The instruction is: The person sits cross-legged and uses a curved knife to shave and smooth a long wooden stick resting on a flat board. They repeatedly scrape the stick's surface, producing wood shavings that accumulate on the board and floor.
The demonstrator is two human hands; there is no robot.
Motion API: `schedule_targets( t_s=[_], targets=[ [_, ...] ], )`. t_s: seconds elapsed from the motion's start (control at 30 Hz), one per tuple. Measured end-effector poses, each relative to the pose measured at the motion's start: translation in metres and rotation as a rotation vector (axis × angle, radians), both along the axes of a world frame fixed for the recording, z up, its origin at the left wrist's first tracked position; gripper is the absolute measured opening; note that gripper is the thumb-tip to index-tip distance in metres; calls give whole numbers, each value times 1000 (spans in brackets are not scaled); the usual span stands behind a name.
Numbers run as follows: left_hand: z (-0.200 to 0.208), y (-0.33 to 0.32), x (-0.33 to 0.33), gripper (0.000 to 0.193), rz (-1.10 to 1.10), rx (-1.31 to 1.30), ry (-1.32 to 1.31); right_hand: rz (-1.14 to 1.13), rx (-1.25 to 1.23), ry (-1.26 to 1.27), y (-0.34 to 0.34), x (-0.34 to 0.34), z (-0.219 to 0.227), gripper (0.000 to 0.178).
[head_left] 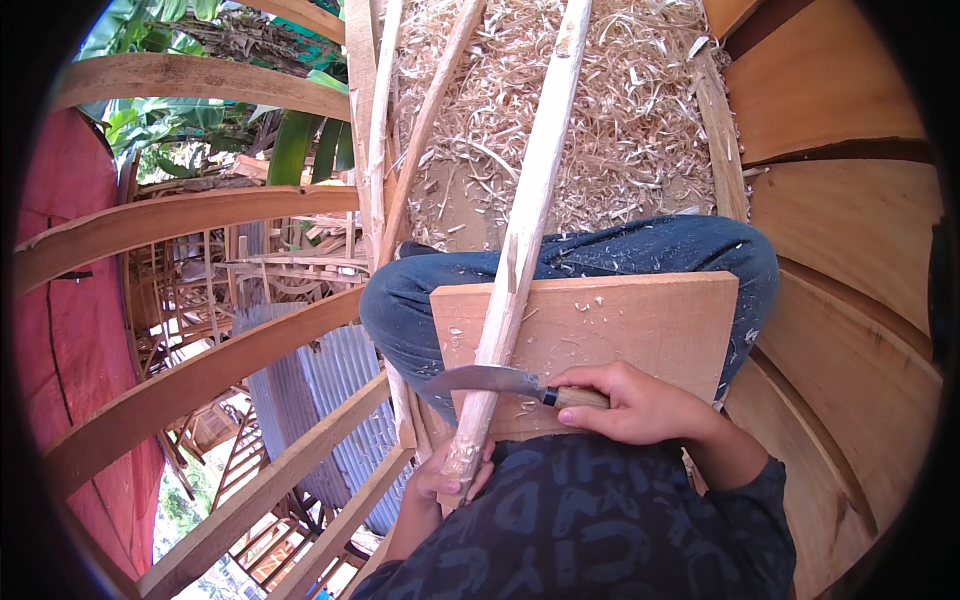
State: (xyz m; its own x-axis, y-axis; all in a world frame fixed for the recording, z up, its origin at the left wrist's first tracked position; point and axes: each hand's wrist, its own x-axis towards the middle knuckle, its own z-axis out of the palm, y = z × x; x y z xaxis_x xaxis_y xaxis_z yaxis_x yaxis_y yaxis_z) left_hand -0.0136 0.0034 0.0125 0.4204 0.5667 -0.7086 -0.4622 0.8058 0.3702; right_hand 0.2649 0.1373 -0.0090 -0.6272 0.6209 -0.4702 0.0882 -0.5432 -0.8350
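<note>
A long, pale, peeled wooden pole [536,170] runs from my lap up and away past the top of the view. My left hand [447,474] is closed round its near end, close to my body. In my right hand [632,402] is a knife [487,379] with a wooden handle and a broad metal blade. The blade lies across the pole, a little beyond my left hand, and its tip reaches past the pole's left side. Beneath the pole a flat wooden board [640,320] rests across my crossed legs, with a few chips on it.
Curled wood shavings [620,120] cover the floor ahead. Slatted wooden rails [200,205] stand at my left, with corrugated metal sheets [335,380] and a red sheet [75,350] beyond. Thin sticks [425,130] lean beside the rails. A plank wall [840,230] rises at my right.
</note>
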Motion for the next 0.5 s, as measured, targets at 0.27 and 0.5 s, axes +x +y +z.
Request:
schedule_targets(
  t_s=[0.27, 0.5],
  targets=[
    [-8, 1, -6, 71, -61, 9, -23, -92, 154, 221, -10, -5, -25, 28],
    [-7, -3, -6, 69, -41, 4, -35, -227, -367, 131, 23, 11, 5, 29]
  ],
)
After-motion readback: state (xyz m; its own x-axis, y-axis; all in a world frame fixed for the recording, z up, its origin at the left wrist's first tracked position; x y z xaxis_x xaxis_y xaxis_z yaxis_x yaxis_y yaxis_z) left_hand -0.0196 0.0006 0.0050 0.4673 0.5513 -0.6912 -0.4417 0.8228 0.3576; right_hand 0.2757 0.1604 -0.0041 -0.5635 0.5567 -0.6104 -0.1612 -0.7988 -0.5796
